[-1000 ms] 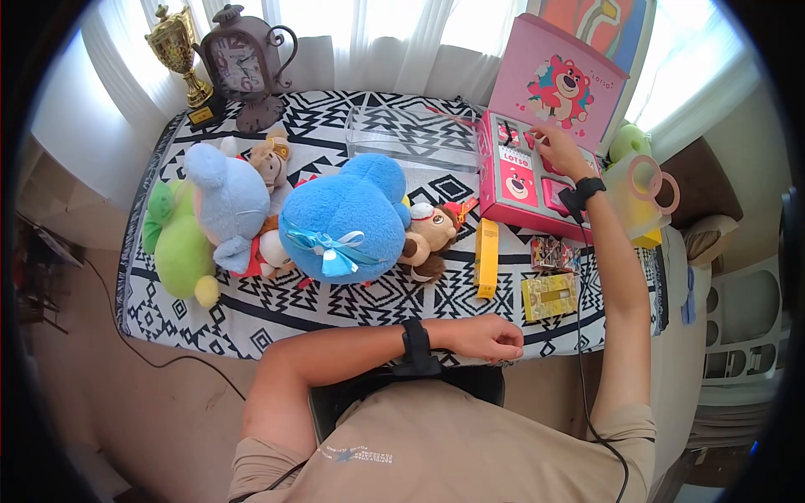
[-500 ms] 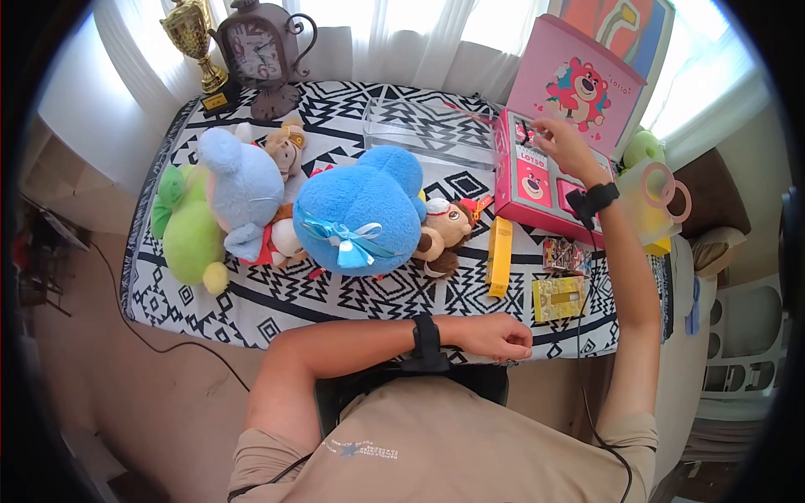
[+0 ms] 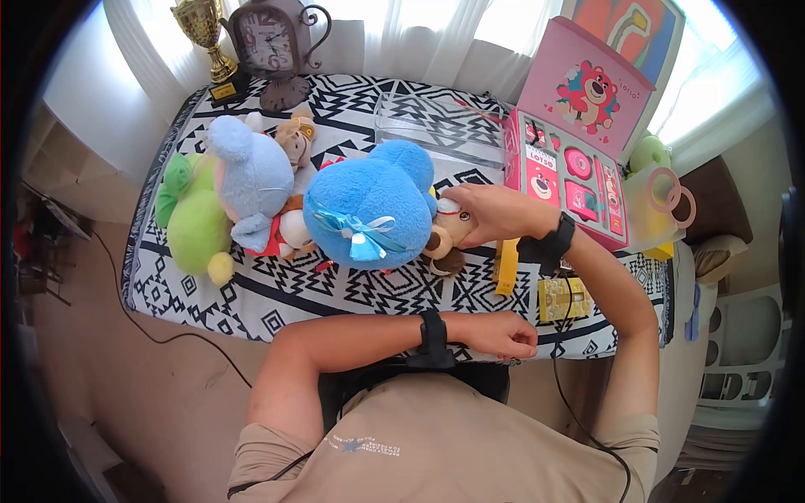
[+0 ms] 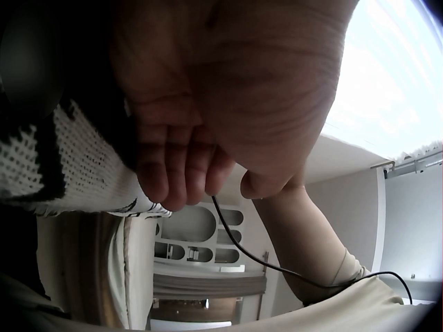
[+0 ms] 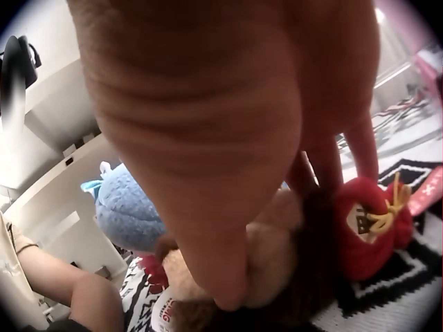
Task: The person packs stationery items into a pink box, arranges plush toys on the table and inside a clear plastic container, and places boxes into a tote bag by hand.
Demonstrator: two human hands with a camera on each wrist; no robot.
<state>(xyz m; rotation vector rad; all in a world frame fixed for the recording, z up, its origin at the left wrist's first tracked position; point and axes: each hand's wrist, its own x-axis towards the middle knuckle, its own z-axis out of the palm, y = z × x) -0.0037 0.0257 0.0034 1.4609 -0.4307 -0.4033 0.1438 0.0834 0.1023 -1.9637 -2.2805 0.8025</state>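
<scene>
My right hand (image 3: 507,213) grips the small brown plush toy (image 3: 450,261) beside the big blue plush (image 3: 369,205). In the right wrist view, my thumb presses the tan plush body, with the other fingers reaching round its far side. A red drawstring pouch (image 5: 360,238) with a yellow cord sits against that toy. My left hand (image 3: 501,334) lies at the table's front edge, fingers loosely bent and holding nothing. To the right, the pink Lotso gift box (image 3: 521,180) stands with its lid raised, pink items set in its compartments.
Light blue (image 3: 251,180) and green (image 3: 197,222) plush toys lie at the left. A clear tray (image 3: 436,138) is behind the blue plush. Near my right forearm are a yellow box (image 3: 506,272) and a patterned yellow box (image 3: 563,300). A trophy (image 3: 211,50) and clock (image 3: 270,46) stand at the back left.
My right hand has left the pink gift box, moved left and toward me, and taken hold of the brown plush toy. The left hand has stayed at the table edge.
</scene>
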